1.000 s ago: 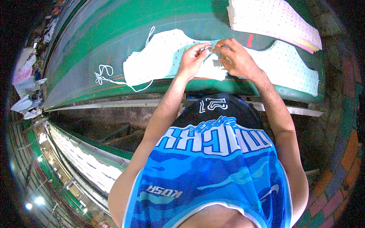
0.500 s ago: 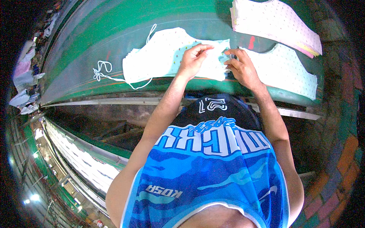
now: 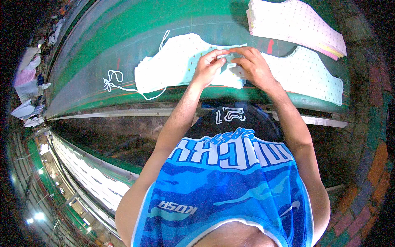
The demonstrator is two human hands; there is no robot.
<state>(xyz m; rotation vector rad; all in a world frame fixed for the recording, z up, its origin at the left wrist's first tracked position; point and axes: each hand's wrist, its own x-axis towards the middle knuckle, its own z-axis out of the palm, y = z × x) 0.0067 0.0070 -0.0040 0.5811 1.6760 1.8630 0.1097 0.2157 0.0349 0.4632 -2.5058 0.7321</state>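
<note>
Over a stack of pale mint dotted fabric pieces (image 3: pixel 173 61), my left hand (image 3: pixel 210 68) has thumb and index finger drawn close together near the stack's narrow right part. My right hand (image 3: pixel 253 66) meets it from the right, fingers curled, fingertips at the left hand's. What is between the fingertips is too small to make out; the fabric beneath looks disturbed. A white cord (image 3: pixel 116 80) lies looped on the green table beside the stack's left end. A second mint stack (image 3: pixel 308 78) extends rightward from behind my right hand.
A pink and white dotted stack (image 3: pixel 292 24) lies at the back right of the green table (image 3: pixel 103 37). A metal rail (image 3: pixel 82 115) runs along the near edge. Scraps (image 3: pixel 29 82) lie at the far left. Another long table with white material (image 3: pixel 90 168) is at lower left.
Since half a second ago my right hand has moved up and leftward, so its fingertips again meet my left hand's. My left hand has shifted only slightly.
</note>
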